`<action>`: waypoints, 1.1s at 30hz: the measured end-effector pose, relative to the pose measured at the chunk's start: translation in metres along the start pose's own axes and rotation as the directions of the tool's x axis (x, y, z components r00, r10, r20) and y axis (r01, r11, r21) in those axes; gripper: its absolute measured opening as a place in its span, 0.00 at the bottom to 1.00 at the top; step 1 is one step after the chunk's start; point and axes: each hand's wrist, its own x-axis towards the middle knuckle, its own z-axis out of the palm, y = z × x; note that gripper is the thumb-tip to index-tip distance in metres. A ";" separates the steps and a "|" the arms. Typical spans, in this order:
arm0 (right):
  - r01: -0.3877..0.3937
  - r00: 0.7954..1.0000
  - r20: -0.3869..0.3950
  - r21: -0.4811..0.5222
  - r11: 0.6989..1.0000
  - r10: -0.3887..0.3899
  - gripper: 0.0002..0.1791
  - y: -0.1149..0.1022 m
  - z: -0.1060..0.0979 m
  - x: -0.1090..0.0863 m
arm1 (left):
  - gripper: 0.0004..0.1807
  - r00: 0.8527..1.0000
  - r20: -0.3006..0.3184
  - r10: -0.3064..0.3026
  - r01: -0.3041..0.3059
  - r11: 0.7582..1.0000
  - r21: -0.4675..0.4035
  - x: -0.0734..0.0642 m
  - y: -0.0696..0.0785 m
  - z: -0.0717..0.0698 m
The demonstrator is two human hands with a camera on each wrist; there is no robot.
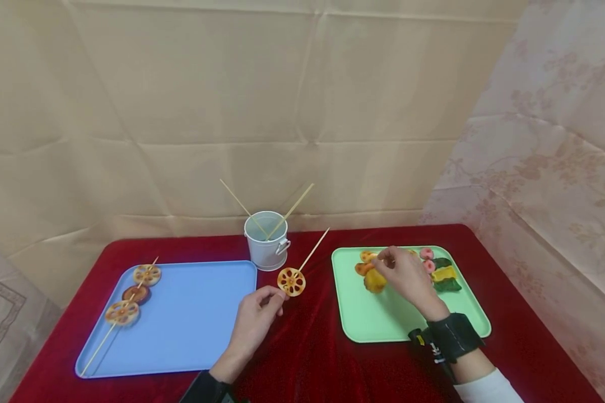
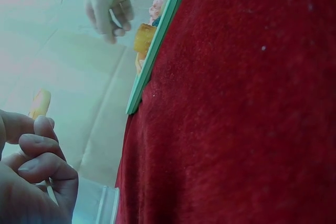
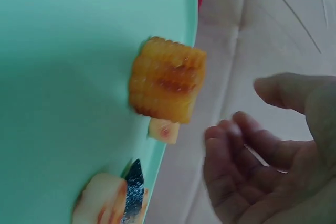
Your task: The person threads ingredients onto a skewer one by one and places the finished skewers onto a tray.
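Observation:
My left hand (image 1: pixel 257 316) grips a wooden skewer (image 1: pixel 315 249) between the two trays, its pointed end up and to the right. A lotus root slice (image 1: pixel 291 281) is on it, right at the fingertips. In the left wrist view the slice (image 2: pixel 40 103) shows edge-on above the curled fingers. My right hand (image 1: pixel 405 274) hovers over the back of the green tray (image 1: pixel 353 327), thumb and fingers apart with nothing between them in the right wrist view. Close by it are a corn piece (image 3: pixel 167 80) and orange-yellow slices (image 1: pixel 363 268), partly hidden by the hand.
On the blue tray (image 1: pixel 191 336) at left lies a skewer with two lotus root slices (image 1: pixel 122 313) and a brown round piece (image 1: pixel 136 294). A white bucket (image 1: pixel 267 252) holding two skewers stands at the back. Pink rounds (image 1: pixel 427 260) and a green-and-yellow piece (image 1: pixel 445 274) occupy the green tray's right side.

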 end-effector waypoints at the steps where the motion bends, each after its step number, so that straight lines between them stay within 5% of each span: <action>1: -0.007 1.000 0.018 -0.017 1.000 0.007 0.14 0.001 0.000 0.000 | 0.09 1.000 -0.004 0.001 -0.001 1.000 -0.003 0.000 0.000 0.000; 10: 0.036 0.987 0.160 -0.171 0.985 -0.008 0.26 0.007 0.003 -0.003 | 0.09 1.000 -0.003 0.001 -0.001 1.000 -0.004 0.000 0.000 0.004; 19: 0.011 0.988 0.155 -0.170 0.985 0.016 0.25 0.005 0.008 -0.008 | 0.08 1.000 0.007 -0.024 0.024 1.000 -0.004 0.000 -0.001 0.004; 29: -0.105 0.983 0.132 -0.155 0.982 0.126 0.15 0.003 0.009 -0.004 | 0.09 0.999 -0.002 -0.052 0.052 0.999 -0.005 -0.001 0.001 0.004; 33: -0.115 0.983 0.132 -0.102 0.988 0.128 0.26 0.003 0.009 -0.003 | 0.09 0.999 -0.003 -0.054 0.054 0.999 -0.008 -0.002 0.002 0.003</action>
